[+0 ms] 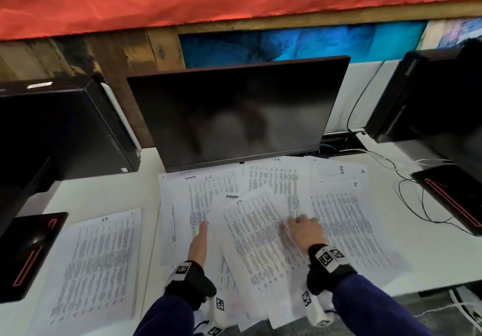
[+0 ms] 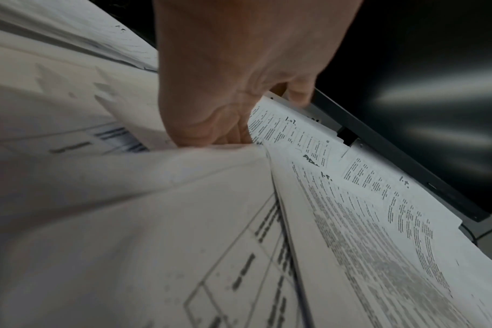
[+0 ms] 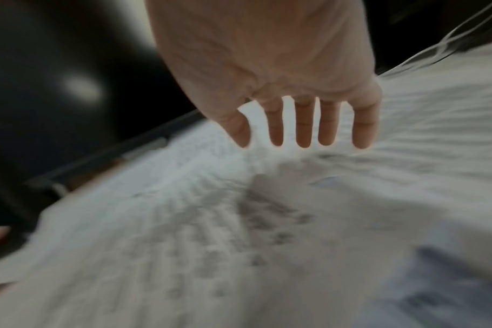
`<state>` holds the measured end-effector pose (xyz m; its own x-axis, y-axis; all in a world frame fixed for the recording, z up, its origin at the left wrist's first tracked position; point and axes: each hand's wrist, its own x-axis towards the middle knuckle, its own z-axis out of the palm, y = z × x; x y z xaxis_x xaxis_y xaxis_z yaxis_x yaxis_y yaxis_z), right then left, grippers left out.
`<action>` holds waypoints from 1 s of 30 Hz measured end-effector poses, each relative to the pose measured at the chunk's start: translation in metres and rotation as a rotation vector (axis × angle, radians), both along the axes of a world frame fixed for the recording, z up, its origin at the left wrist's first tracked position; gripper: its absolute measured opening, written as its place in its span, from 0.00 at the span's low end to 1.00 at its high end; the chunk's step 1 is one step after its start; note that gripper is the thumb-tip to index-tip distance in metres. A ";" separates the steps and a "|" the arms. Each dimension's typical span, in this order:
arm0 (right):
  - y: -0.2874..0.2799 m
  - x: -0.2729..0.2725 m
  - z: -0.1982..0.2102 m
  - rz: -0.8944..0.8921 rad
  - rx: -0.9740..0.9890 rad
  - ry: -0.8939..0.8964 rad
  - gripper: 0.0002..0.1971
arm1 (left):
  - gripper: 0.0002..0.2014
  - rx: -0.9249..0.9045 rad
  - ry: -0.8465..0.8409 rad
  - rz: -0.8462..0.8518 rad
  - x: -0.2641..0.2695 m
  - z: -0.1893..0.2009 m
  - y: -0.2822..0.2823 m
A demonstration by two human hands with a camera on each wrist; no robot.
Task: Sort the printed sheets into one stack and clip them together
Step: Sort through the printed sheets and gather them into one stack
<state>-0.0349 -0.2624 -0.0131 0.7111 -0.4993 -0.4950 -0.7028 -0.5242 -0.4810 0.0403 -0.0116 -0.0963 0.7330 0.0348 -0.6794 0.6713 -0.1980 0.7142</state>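
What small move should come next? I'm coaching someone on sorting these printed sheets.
Probably lift out the top sheet and carry it to the separate stack on the left. The left hand has its fingers tucked under that sheet's edge, and the right hand hovers over it with fingers spread, while the other sheets lie fanned loosely below the monitor.

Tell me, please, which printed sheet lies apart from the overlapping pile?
The sheet at far left: it lies alone beside the mouse pad, while the others overlap below the monitor.
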 end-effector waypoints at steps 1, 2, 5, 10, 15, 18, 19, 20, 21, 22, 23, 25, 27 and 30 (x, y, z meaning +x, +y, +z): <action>-0.017 -0.002 -0.004 -0.080 -0.083 0.038 0.27 | 0.45 -0.004 -0.015 -0.033 -0.006 0.020 -0.005; -0.032 -0.004 -0.008 -0.172 -0.097 0.060 0.25 | 0.40 0.019 -0.029 -0.068 -0.009 0.028 -0.008; -0.049 -0.002 -0.018 -0.397 0.115 0.009 0.31 | 0.31 0.093 -0.056 -0.126 -0.014 0.032 -0.013; -0.029 0.007 -0.029 -0.395 0.496 -0.098 0.35 | 0.22 0.085 -0.119 -0.159 -0.020 0.026 -0.024; -0.025 0.004 -0.033 -0.237 0.469 -0.032 0.23 | 0.28 0.137 -0.240 -0.250 -0.030 0.045 -0.034; -0.033 -0.004 -0.024 -0.328 0.573 -0.091 0.28 | 0.30 0.130 -0.326 -0.289 -0.033 0.059 -0.043; -0.036 -0.005 -0.024 -0.359 0.590 -0.094 0.32 | 0.30 0.134 -0.356 -0.312 -0.032 0.063 -0.048; -0.040 -0.005 -0.027 -0.373 0.610 -0.090 0.38 | 0.30 0.138 -0.371 -0.337 -0.031 0.065 -0.052; -0.042 -0.005 -0.030 -0.369 0.604 -0.064 0.41 | 0.29 0.136 -0.387 -0.360 -0.029 0.068 -0.056; -0.043 -0.004 -0.032 -0.349 0.615 -0.037 0.39 | 0.28 0.141 -0.387 -0.374 -0.025 0.067 -0.059; -0.041 -0.004 -0.032 -0.337 0.612 -0.022 0.34 | 0.24 0.141 -0.389 -0.368 -0.021 0.067 -0.062; -0.038 -0.002 -0.032 -0.350 0.592 -0.045 0.25 | 0.16 0.171 -0.398 -0.275 -0.012 0.066 -0.060; -0.039 -0.003 -0.024 -0.415 0.554 -0.096 0.23 | 0.12 0.323 -0.403 -0.166 0.000 0.062 -0.044; -0.047 -0.003 -0.022 -0.476 0.549 -0.182 0.20 | 0.17 0.638 -0.252 -0.077 0.014 0.054 0.000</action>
<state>-0.0380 -0.3095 -0.0352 0.5744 -0.4883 -0.6570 -0.6779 0.1660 -0.7161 0.0541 -0.0112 -0.0423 0.8823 0.3131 -0.3514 0.4673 -0.6720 0.5745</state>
